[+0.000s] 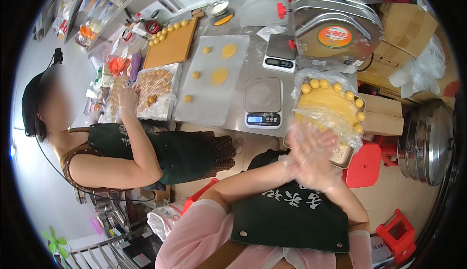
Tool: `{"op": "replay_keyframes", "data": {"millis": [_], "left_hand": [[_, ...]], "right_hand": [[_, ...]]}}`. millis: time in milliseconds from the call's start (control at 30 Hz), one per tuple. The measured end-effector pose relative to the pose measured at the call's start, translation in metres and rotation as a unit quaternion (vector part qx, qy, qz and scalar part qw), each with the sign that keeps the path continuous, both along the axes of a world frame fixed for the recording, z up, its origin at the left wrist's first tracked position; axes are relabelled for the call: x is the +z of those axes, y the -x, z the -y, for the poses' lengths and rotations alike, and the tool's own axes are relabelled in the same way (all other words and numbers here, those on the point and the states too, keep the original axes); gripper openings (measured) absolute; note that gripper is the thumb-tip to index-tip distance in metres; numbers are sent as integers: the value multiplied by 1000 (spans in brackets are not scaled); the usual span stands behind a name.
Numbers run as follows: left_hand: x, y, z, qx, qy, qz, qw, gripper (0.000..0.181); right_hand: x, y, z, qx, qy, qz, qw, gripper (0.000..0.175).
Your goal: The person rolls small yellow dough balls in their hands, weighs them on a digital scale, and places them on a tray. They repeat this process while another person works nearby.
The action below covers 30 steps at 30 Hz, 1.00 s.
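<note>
My left hand [304, 141] and my right hand [317, 170], both in clear plastic gloves, are pressed together in front of my apron, blurred. Whether something lies between the palms is hidden. Just beyond them is a metal tray [354, 158] with a slab of yellow dough [321, 103], partly under plastic wrap [328, 117]. Several yellow dough balls [337, 87] line its far and right edges. Left of the tray sits a kitchen scale [263, 96], its display lit and its plate bare. Parchment paper [208, 112] farther left bears small balls and two flattened rounds [220, 75].
A co-worker [120, 152] stands at the left by a wrapped tray of brown balls [155, 81]. Behind are a brown board [171, 46] with dough balls, a second scale [280, 52] and a large metal machine [335, 32]. Red stools [363, 167] stand at the right.
</note>
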<state>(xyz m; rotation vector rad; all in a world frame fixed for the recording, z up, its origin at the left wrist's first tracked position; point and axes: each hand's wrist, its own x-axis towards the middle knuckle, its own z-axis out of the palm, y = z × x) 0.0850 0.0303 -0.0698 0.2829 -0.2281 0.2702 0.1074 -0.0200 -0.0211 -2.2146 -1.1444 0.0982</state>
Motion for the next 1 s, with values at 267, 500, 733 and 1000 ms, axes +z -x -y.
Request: {"op": "replay_keyframes", "data": {"millis": [267,500,733,1000], "left_hand": [[13,0,-23,187,206,-206,938,53],[-25,15,-109,-106,-87,-127,982,59],[-12,28,-135,-278,-52,-317,905,48],[-56,49,-247,-131,-162,-430,878,20]], "right_hand": [[-3,2,-43,138,-23,39,989,81],[-16,-5,-66,133,-12,-15,991,83],[-19,-41,-86,79,36,15,996,82],[-35,-32,-62,-13,-38,-76,996,74]]}}
